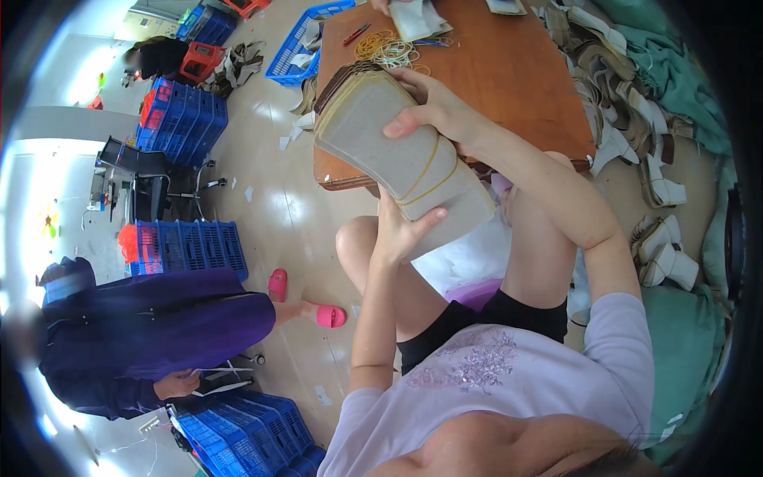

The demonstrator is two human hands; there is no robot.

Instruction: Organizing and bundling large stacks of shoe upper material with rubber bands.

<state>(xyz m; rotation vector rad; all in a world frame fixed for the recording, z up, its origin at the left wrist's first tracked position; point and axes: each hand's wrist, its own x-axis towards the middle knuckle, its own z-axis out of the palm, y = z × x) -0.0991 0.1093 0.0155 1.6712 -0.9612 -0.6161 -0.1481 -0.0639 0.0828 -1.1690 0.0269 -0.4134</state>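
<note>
A thick stack of grey, curved flat pieces (369, 131), with brown and cream edges at its far end, is tilted above my lap by the near table edge. Two yellow rubber bands (430, 176) wrap its nearer half. My left hand (397, 229) grips the near end from below, thumb on the top face. Around the far right side my right hand (433, 111) is closed, its thumb pressed on the top piece. The fingers under the stack are partly hidden. A heap of yellow and pale rubber bands (388, 51) lies on the table just beyond.
The brown table (501, 79) also bears a red pen-like tool (356, 34). Another person's hand (381, 6) is at its far edge. Bundled pieces (616, 87) pile up on the right. To the left stand blue crates (187, 119) and a person in purple (159, 326).
</note>
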